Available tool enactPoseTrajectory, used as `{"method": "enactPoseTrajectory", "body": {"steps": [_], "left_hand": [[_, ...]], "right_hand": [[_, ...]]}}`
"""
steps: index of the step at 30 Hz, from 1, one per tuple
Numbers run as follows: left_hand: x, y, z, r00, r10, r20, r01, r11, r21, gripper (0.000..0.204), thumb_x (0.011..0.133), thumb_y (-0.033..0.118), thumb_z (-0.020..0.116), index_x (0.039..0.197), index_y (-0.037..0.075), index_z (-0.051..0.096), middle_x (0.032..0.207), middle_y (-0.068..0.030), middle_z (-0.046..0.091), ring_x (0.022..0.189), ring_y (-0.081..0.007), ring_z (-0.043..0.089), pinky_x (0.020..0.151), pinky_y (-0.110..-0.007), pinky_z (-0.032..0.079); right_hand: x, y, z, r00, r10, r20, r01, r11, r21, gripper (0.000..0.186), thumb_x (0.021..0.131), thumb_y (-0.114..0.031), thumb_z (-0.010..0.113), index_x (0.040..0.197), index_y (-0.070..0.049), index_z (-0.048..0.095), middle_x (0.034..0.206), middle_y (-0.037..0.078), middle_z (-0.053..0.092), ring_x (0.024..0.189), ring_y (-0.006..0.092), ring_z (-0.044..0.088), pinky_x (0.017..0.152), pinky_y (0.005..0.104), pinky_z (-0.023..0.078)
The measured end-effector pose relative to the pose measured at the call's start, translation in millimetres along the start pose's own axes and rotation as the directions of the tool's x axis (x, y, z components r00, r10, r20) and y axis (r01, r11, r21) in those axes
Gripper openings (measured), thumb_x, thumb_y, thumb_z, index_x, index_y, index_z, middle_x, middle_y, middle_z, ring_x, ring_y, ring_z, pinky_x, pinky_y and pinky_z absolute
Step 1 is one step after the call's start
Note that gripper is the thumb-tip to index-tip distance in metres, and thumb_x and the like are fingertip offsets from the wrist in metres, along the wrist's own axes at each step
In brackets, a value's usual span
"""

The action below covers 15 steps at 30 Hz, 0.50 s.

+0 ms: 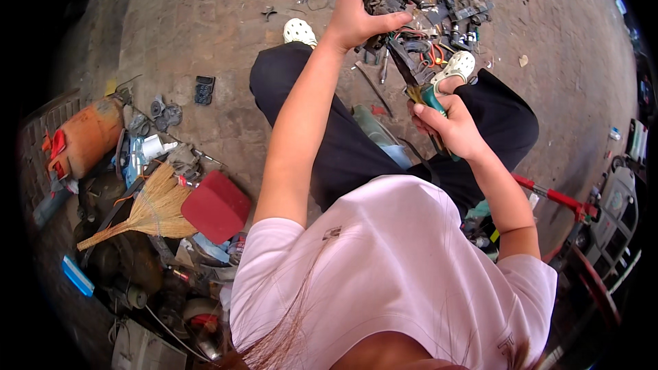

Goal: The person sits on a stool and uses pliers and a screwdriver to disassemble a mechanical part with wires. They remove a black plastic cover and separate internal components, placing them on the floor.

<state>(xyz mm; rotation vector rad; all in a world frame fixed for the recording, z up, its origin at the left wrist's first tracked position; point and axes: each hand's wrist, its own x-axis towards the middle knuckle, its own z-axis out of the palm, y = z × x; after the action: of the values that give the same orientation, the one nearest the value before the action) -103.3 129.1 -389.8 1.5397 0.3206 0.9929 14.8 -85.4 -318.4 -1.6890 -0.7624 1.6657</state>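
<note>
A brownish brick-paved floor (199, 20) (worn and softly lit) spreads wide, a silvery vehicle (618, 209) at far right

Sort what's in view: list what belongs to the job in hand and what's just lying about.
In the job:
green-handled pliers, in the right hand
dark, grimy part, gripped by the left hand
probably the scattered parts close by

Apparently just lying about:
straw broom
orange cylinder
red square-shaped object
black rectangular item

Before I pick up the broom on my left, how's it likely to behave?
The broom is probably light for its size, being dry-looking straw. Its narrow, bundled handle should feel fairly stiff, while the fanned bristles will likely bend.
</note>
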Motion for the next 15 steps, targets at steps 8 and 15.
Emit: {"method": "enactPoseTrajectory", "body": {"steps": [8,15], "left_hand": [[-1.3,-8.1,8.0,0.966,-0.192,-0.171,0.118,0.922,-0.370,0.031,0.081,0.024,0.068,0.094,-0.004,0.067,0.086,-0.0094,0.071,0.079,-0.0119,0.066,0.072,-0.027,0.053],[-9.2,-13.1,28.9,0.810,-0.576,-0.111,0.368,0.646,-0.668,0.039,0.084,0.031,0.068,0.091,-0.007,0.066,0.081,-0.0143,0.070,0.065,-0.0164,0.068,0.059,-0.028,0.056]], "right_hand": [[35.6,38.4,25.9,0.758,-0.620,-0.204,0.465,0.732,-0.498,0.012,0.079,-0.004,0.065,0.069,0.002,0.065,0.083,0.014,0.058,0.068,0.0270,0.059,0.062,0.0346,0.046],[58.0,61.6,4.1,0.593,-0.789,-0.162,0.439,0.485,-0.757,0.013,0.068,-0.006,0.069,0.076,0.002,0.063,0.094,0.017,0.059,0.076,0.0336,0.062,0.066,0.0385,0.050]]}}
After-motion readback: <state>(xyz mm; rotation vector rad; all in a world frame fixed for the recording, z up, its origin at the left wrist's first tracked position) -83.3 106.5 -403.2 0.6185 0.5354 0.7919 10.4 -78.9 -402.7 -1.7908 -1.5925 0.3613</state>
